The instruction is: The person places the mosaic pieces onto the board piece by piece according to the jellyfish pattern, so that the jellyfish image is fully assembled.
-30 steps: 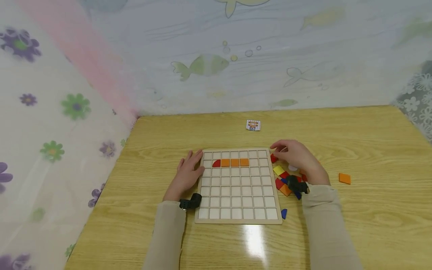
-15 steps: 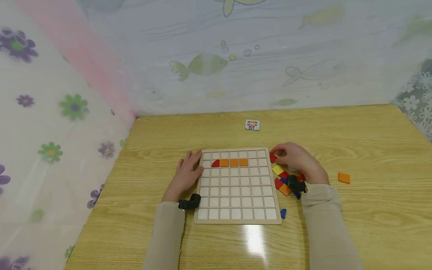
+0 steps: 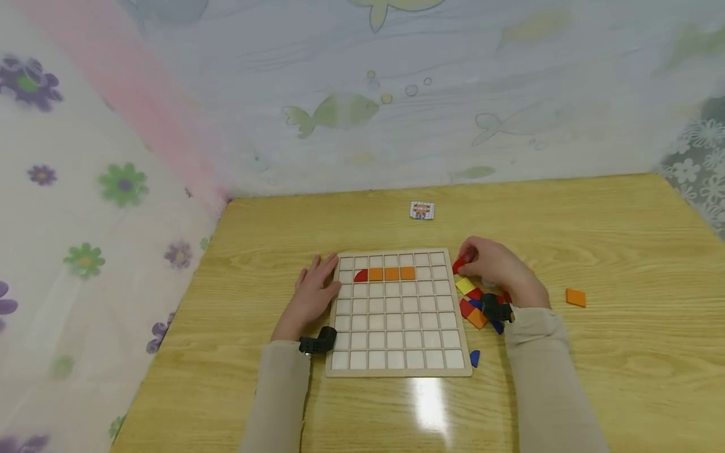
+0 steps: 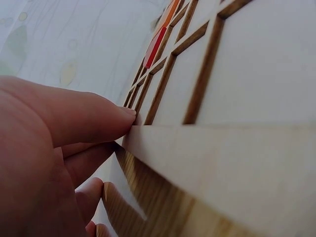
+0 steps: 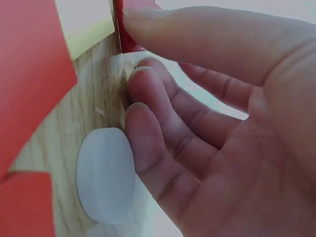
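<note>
A wooden grid board (image 3: pixel 399 372) lies on the table. A red quarter-round tile (image 3: pixel 361 275) and a row of orange square tiles (image 3: pixel 392 274) fill part of its second row. At the board's left edge rests my left hand (image 3: pixel 310 294), fingers extended; its thumb (image 4: pixel 106 118) touches the frame in the left wrist view. Beyond the upper right corner, my right hand (image 3: pixel 498 267) pinches a red tile (image 3: pixel 458 265), tilted up off the table. The right wrist view shows the thumb against this red tile (image 5: pixel 133 39), whose full shape is hidden.
Right of the board lies a pile of loose tiles, including a yellow tile (image 3: pixel 465 285), partly under the right wrist. A white oval piece (image 5: pixel 105 175) sits by the right fingers. A blue tile (image 3: pixel 474 358), an orange tile (image 3: pixel 576 297) and a small pattern card (image 3: pixel 421 211) lie apart.
The right fingers have closed on the red tile, which lay flat and now stands tilted. The left hand keeps its place on the board.
</note>
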The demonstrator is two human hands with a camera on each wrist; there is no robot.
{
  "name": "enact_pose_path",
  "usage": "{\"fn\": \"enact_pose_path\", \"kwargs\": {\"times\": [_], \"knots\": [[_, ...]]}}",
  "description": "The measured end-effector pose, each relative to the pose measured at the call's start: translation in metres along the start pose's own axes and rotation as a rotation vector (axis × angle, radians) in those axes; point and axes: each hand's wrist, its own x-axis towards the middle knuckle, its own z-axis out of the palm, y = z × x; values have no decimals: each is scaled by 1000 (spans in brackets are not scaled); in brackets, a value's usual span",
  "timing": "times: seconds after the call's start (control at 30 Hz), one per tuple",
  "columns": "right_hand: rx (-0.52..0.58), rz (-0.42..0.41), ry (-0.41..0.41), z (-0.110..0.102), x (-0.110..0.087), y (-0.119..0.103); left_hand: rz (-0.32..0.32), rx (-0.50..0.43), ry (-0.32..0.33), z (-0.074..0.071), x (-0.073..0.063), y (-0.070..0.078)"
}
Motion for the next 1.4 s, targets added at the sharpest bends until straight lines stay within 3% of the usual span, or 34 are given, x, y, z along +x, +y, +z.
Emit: {"fn": "enact_pose_path", "kwargs": {"times": [0.57, 0.9, 1.27, 1.4], "knots": [[-26, -39, 55, -1, 1, -7, 18, -4, -1, -3, 0, 2], [120, -46, -4, 8, 3, -18, 4, -14, -8, -3, 1, 2], [4, -158, 38, 22, 12, -33, 15, -24, 7, -2, -1, 3], [-9, -161, 36, 27, 14, -35, 11, -27, 8, 0, -1, 3]]}}
